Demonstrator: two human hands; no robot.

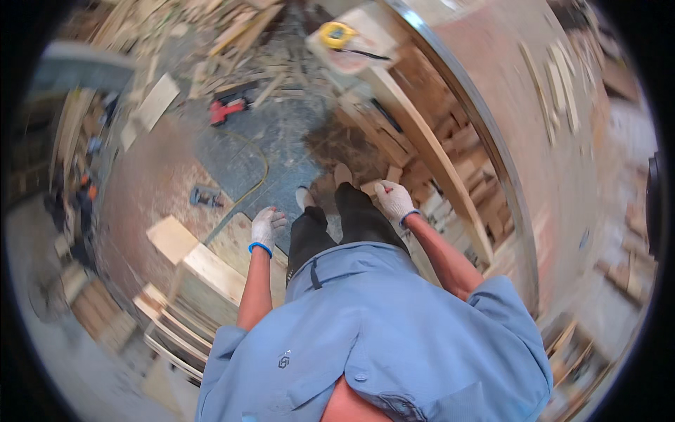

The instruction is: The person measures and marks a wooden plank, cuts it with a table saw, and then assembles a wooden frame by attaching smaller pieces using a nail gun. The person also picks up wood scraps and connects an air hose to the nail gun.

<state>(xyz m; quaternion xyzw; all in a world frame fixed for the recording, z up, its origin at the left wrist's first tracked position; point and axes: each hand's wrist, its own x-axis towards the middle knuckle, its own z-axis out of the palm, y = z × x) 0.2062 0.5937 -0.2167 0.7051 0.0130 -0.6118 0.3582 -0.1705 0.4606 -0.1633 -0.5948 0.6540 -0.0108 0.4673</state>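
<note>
Left hand: the left hand [266,226] wears a white glove with a blue cuff and hangs over the floor [151,186], fingers loosely apart, holding nothing, just above a pale board [211,264] on the stack at the person's left.
Right hand: the right hand [394,199], gloved the same way, reaches down to the wood blocks [422,172] piled under the worktop [492,77]; a small red mark shows at the fingers, but whether they are clamped on a block or only touching I cannot tell.
Blocks: they lie jumbled on the floor along the worktop's near edge, right beside the person's shoes [323,186].
Around: a red power tool [228,107] and a yellow cord [256,179] lie on the floor ahead; a yellow tape measure [337,34] sits on a board end near the worktop's far corner.
Risks: pulling one block could likely shift the loose pile onto the feet. The cord and scattered offcuts near the shoes could trip a step. The curved metal edge [485,126] of the worktop is close to the head when bending.
</note>
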